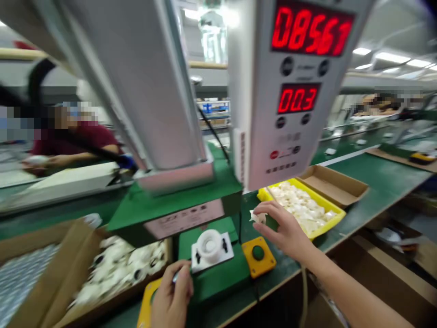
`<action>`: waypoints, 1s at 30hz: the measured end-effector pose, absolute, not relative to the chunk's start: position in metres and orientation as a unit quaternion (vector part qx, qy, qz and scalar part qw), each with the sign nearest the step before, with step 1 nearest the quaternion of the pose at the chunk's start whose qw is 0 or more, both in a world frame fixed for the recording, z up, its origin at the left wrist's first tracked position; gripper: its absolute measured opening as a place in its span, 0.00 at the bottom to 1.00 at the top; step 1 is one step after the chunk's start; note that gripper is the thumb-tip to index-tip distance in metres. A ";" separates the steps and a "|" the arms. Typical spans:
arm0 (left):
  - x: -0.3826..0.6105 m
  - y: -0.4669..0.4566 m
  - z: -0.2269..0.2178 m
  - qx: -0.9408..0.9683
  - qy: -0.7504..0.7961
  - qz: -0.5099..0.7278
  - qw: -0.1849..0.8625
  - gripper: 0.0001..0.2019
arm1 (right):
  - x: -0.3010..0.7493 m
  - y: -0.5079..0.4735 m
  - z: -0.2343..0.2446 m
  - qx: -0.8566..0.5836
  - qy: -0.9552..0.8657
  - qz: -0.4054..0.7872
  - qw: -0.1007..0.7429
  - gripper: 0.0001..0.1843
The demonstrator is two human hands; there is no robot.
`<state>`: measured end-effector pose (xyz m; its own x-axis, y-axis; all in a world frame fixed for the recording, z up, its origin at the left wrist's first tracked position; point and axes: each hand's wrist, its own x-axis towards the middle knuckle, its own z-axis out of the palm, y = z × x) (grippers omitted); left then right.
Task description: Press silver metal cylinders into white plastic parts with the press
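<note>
My right hand pinches a small white plastic part just left of a yellow tray filled with several like parts. My left hand rests at the front edge of a green press base, fingertips on a small grey item at the corner of a white fixture that carries a round white piece. A yellow box with a green push button sits between my hands. Another yellow button box lies under my left hand.
A grey press column and a control panel with red digit displays rise over the fixture. A cardboard box of white parts stands at left, an open cardboard box behind the tray. A person in maroon works across the belt.
</note>
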<state>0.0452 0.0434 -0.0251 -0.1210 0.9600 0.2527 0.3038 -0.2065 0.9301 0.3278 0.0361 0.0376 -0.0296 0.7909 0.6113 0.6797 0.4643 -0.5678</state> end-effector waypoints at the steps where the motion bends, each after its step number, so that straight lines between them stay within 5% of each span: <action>1: 0.046 0.041 -0.024 0.581 0.537 0.515 0.329 0.21 | 0.313 0.037 0.034 -0.493 -0.728 0.087 0.467 0.10; 6: 0.051 0.036 -0.025 0.560 0.537 0.528 0.345 0.17 | 0.251 0.055 0.018 -0.447 -0.746 0.129 0.476 0.10; 17: 0.051 0.033 -0.026 0.565 0.531 0.531 0.341 0.15 | 0.232 0.067 -0.005 -0.400 -0.799 -0.004 0.449 0.08; 25: 0.054 0.032 -0.026 0.564 0.534 0.532 0.336 0.16 | 0.242 0.053 -0.018 -0.406 -0.822 -0.066 0.395 0.20; 30: 0.050 0.022 -0.027 0.574 0.544 0.537 0.293 0.14 | 0.276 0.030 -0.042 -0.411 -0.767 -0.114 0.478 0.25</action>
<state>0.0505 0.0220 -0.0267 -0.1680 0.9398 0.2977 0.3101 -0.2363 0.9209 0.2765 0.0304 -0.0424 -0.2038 0.5222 0.8281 0.7404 0.6356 -0.2186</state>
